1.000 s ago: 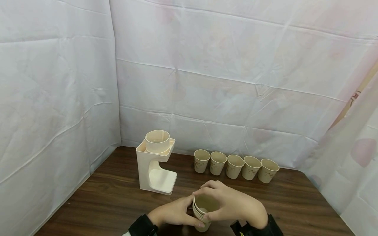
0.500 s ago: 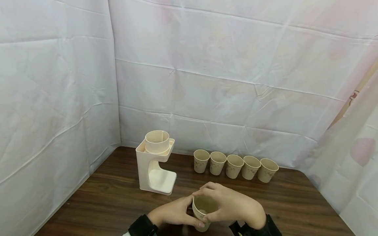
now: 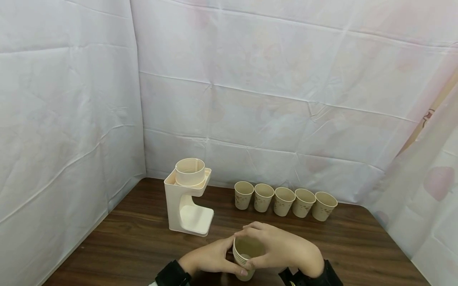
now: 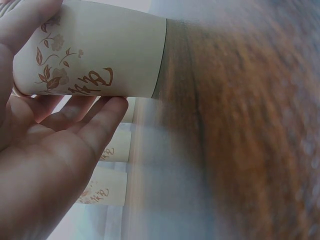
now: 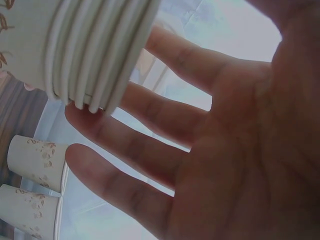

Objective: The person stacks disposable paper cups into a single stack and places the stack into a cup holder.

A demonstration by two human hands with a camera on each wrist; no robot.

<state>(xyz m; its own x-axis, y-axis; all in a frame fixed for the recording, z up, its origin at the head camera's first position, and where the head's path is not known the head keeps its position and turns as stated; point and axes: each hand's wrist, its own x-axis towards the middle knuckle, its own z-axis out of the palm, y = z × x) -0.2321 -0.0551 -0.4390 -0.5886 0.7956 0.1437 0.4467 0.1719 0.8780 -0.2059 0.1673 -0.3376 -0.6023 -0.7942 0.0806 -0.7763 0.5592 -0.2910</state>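
Note:
A nested stack of beige paper cups [image 3: 237, 255] stands mouth up near the table's front edge, between both hands. My left hand [image 3: 212, 257] holds it from the left, thumb on the near side. From the right, my right hand [image 3: 277, 245] arches over the mouth and grips the rim area between thumb and fingers. In the left wrist view, brown flowers and lettering mark the lowest cup [image 4: 125, 47], with fingers beneath its side. Several stacked rims [image 5: 95, 55] show in the right wrist view, touched by some fingertips while the little finger stays apart.
Several matching paper cups [image 3: 284, 202] stand in a row at the back of the dark wooden table [image 3: 136, 242]. Left of them is a cream C-shaped stand [image 3: 174, 206] with a round collar [image 3: 191, 177] on top. White cloth [image 3: 229, 119] hangs behind and at the sides.
Both hands keep their hold on the stack of paper cups. The right hand has sunk very slightly; the rest stays in place.

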